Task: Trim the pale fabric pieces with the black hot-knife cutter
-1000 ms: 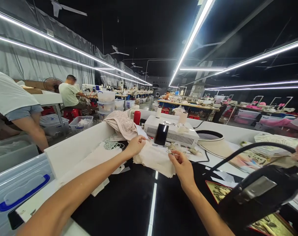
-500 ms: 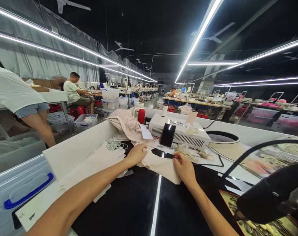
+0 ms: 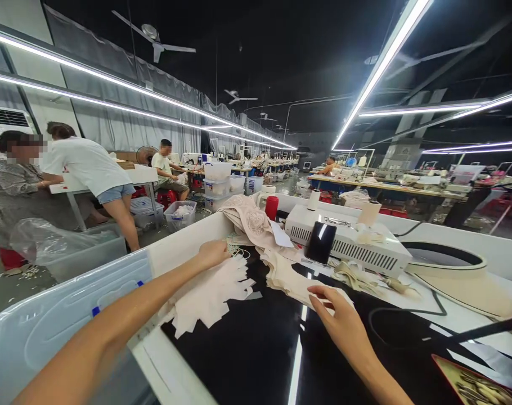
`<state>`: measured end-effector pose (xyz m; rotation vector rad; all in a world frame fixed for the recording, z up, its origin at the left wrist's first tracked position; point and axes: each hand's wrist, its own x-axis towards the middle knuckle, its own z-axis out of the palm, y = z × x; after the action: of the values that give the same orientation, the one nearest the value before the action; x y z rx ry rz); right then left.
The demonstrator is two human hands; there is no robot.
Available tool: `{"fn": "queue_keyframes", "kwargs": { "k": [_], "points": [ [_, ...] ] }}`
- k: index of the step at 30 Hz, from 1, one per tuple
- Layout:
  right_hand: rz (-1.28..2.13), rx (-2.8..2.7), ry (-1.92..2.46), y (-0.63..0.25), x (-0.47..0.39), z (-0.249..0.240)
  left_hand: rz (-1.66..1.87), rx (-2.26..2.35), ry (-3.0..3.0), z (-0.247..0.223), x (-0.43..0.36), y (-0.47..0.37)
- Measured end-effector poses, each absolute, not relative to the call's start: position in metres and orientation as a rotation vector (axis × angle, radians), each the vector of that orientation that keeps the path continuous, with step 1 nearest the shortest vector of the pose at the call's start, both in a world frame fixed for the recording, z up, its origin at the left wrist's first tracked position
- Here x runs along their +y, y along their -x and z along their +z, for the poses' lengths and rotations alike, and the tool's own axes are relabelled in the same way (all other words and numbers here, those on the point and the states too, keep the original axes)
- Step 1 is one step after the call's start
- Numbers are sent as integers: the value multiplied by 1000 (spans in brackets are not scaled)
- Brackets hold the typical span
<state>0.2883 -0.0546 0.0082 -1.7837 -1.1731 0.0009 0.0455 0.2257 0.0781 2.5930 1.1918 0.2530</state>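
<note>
My left hand (image 3: 214, 254) is closed at the far left of the black work surface, beside pale green cords (image 3: 238, 249) and over the back of a fanned-out pile of cream fabric pieces (image 3: 211, 292). Its fingertips are turned away, so what they hold is hidden. At the centre lies a second stack of cream fabric pieces (image 3: 287, 275) with a curved edge. My right hand (image 3: 338, 315) rests by the near right end of that stack, its thumb and fingers apart.
Behind the stacks are pink embroidered fabric (image 3: 250, 216), a red thread spool (image 3: 272, 207), a phone (image 3: 320, 243) and a white vented box (image 3: 344, 233). A white rim (image 3: 188, 236) bounds the table. Blue-lidded bin (image 3: 70, 298) at left; co-workers stand and sit beyond.
My left hand has moved left from the central fabric stack to the cords and fanned pile. My right hand stays by the stack, its fingers more spread. The view has swung left.
</note>
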Motion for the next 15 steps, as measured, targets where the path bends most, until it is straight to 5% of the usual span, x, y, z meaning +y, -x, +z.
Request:
{"fn": "queue_keyframes", "kwargs": {
  "k": [15],
  "points": [
    [359,-1398,1701,-196,-74,20,570,1231,-2559,67,197,22]
  ]
}}
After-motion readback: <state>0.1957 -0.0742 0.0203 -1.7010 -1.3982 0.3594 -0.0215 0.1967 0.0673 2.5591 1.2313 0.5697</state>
